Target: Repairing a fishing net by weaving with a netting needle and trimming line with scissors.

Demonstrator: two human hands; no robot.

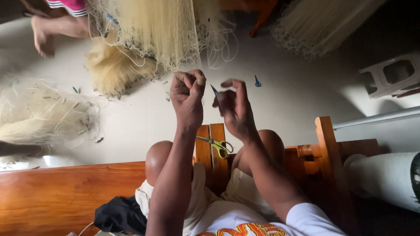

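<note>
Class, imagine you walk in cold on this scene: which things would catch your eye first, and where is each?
First come the two raised hands at centre: the left hand pinches the pale fishing net that hangs from above, and the right hand holds a small blue tool beside it. Next, green-handled scissors lie on the wooden bench between the knees. A loose heap of net covers the floor at left.
</note>
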